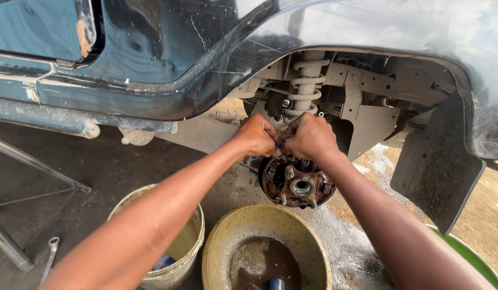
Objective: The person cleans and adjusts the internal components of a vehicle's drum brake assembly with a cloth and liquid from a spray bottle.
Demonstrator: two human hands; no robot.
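Both hands are up at the wheel well: the left hand (256, 136) and the right hand (309, 137) meet knuckle to knuckle, fingers curled tight and pinching something small and dark between them; what it is, hard to say. Just beneath them sits the rusty brake hub (297, 182), round face turned outward toward the camera, axle running back into the car, studs sticking out. Above, the coil spring (306, 86) stands upright under the dark blue car body (152, 48). A mud flap (434, 166) hangs to the right. Below, on the oily concrete ground (109, 166), two grimy buckets: the pale bucket (187, 241) left, the yellow basin (243, 225) directly under the hub.
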